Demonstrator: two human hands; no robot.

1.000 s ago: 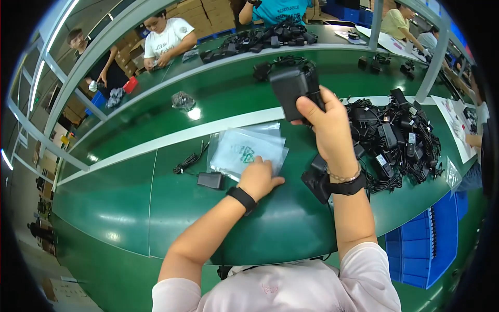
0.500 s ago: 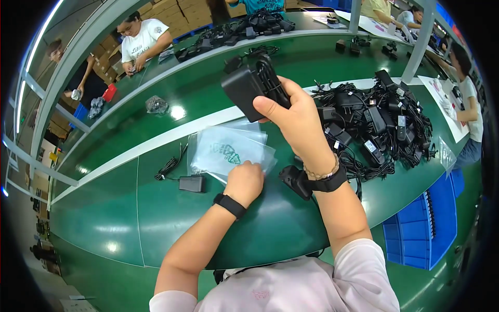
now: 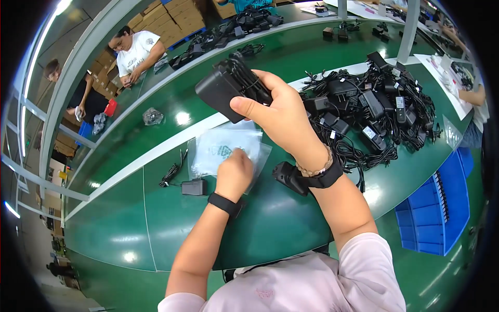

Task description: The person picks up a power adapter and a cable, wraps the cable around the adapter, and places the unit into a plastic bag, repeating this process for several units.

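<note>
My right hand (image 3: 278,117) is closed around a black power adapter (image 3: 221,92) and holds it up above the table. The adapter's cable (image 3: 249,78) is coiled and bundled against its side, under my fingers. Below it, my left hand (image 3: 235,171) rests on a stack of clear plastic bags (image 3: 208,153) with green print. Its fingers are curled and pressed together at the top bag; the fingertips are partly hidden. Left of the bags lies another black adapter (image 3: 194,187), its cable (image 3: 174,169) stretching up and away from it.
A large heap of black adapters and cables (image 3: 371,112) covers the table's right side. Blue bins (image 3: 429,213) stand beyond the right edge. A metal rail (image 3: 156,156) runs behind the bags. Across it, a bagged item (image 3: 153,116) lies on the green belt, and a co-worker (image 3: 140,54) stands farther off.
My right hand has moved left with the adapter, tilting it slightly. My left hand has shifted a little left and up over the bags. The whole view has turned slightly.
</note>
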